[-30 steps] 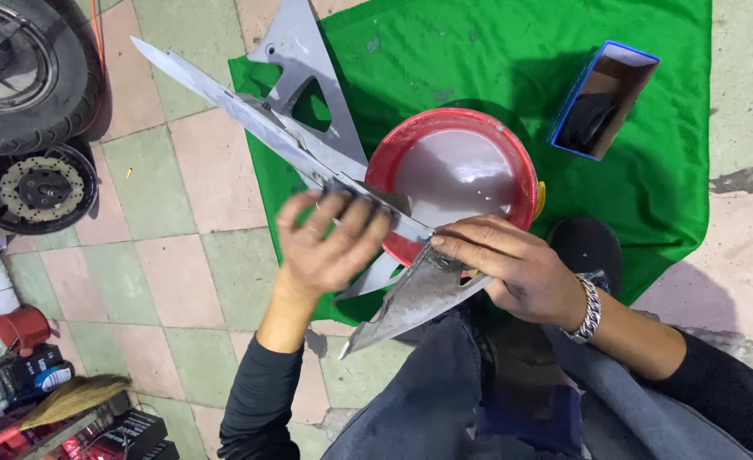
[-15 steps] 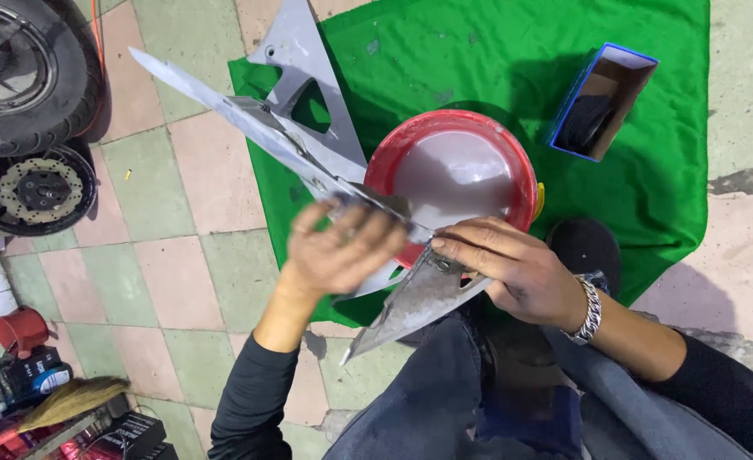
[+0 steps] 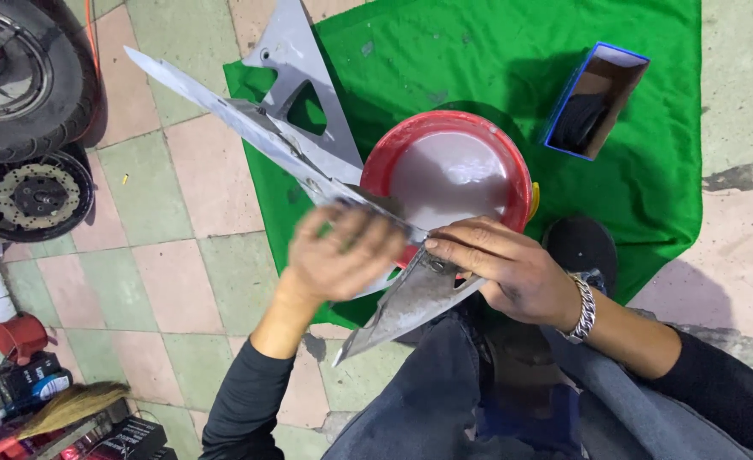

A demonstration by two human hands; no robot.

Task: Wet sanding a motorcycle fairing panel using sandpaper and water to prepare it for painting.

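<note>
A long grey pointed body panel point(image 3: 249, 128) runs from the upper left down to my lap, over a red basin point(image 3: 449, 166) of cloudy water. My right hand point(image 3: 504, 268), with a metal bracelet on the wrist, grips the panel's lower end and steadies it on my knee. My left hand point(image 3: 338, 255) lies blurred on the panel's middle, fingers curled against its surface; whether it holds anything small I cannot see. A second grey triangular panel point(image 3: 304, 94) lies on the green cloth point(image 3: 495, 68) behind the first.
An open blue box point(image 3: 596, 102) sits on the cloth at the upper right. A wheel with tyre point(image 3: 19, 77) and a brake disc point(image 3: 31, 196) lie at the left. A red cup point(image 3: 20, 336), a broom point(image 3: 70, 407) and small boxes crowd the lower left.
My left hand has slid down and right along the panel, with its fingers curling in. My right hand and the panel have stayed almost still.
</note>
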